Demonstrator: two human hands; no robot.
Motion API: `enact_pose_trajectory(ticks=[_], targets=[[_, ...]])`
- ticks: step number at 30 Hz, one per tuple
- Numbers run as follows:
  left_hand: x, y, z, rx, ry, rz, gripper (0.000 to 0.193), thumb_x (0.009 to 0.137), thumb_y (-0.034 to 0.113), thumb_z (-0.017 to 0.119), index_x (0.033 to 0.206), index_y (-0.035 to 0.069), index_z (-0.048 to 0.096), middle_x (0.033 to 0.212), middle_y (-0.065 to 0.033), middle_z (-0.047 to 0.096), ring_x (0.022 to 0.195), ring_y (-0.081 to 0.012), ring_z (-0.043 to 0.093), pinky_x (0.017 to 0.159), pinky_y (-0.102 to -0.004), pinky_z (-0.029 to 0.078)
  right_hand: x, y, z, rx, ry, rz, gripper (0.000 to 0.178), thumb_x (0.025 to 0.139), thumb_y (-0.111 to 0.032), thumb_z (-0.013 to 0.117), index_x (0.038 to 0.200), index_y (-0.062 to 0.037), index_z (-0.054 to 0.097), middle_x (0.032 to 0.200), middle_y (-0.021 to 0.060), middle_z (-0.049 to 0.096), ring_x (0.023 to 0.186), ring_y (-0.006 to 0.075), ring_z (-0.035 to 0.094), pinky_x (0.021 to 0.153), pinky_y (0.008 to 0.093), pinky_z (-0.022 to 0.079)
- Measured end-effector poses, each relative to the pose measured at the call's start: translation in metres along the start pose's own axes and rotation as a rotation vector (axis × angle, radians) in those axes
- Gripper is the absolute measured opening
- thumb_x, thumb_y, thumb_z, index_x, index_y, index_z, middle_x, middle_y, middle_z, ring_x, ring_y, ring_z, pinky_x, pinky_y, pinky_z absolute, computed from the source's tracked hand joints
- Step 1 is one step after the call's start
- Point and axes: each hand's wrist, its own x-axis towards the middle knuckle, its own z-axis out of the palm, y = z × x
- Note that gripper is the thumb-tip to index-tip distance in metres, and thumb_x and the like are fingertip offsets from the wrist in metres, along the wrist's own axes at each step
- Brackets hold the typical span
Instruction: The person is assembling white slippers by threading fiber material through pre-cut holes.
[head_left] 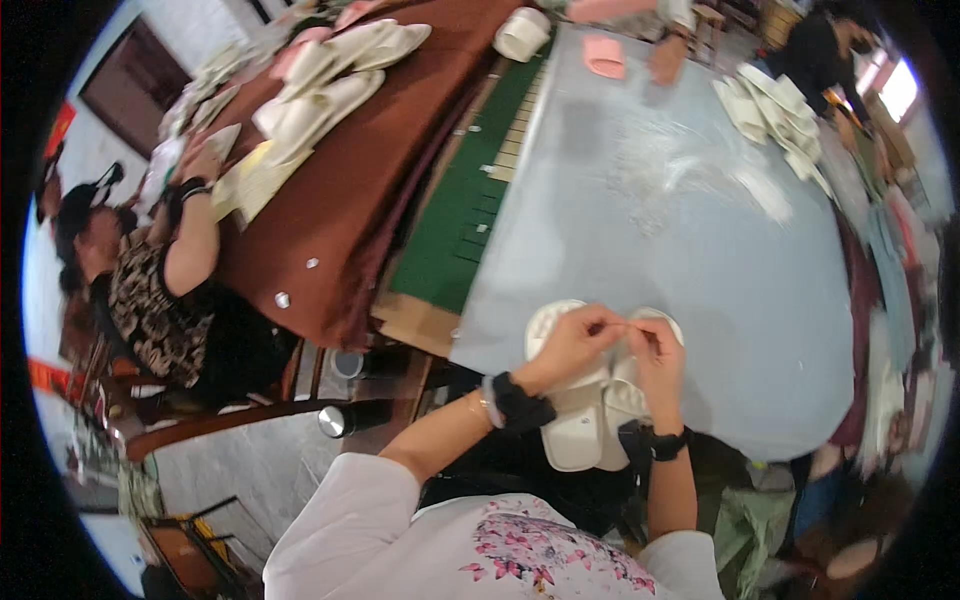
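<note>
Above the near edge of a grey-covered table (740,340), my left hand (572,347) and my right hand (656,362) meet at the fingertips. Both are pinched closed; whatever lies between the fingers is too small to make out. Under and around them are several cream slippers (573,430), some on the table and others reaching over its edge toward my body. My hands partly cover these slippers. Dark bands are on both my wrists.
Farther along the table lie clear plastic bits (665,170), a pink slipper (603,57) near another person's hand (667,60), and a cream slipper pile (775,110). At left, a person (150,260) handles items by a brown-covered table (330,220). A metal flask (335,421) lies below.
</note>
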Motion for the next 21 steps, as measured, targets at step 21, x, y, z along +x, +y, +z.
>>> enact_pose_trajectory(ticks=[21], targets=[[0.086, 0.114, -0.371, 0.696, 1.571, 0.004, 0.09, 0.065, 0.031, 0.065, 0.132, -0.001, 0.014, 0.128, -0.0291, 0.024, 0.119, -0.0392, 0.03, 0.098, -0.044, 0.031, -0.042, -0.004, -0.045, -1.094, -0.049, -0.118, 0.06, 0.074, -0.025, 0.064, 0.121, 0.0036, 0.041, 0.126, 0.0288, 0.035, 0.118, 0.042, 0.034, 0.098, 0.0486, 0.026]])
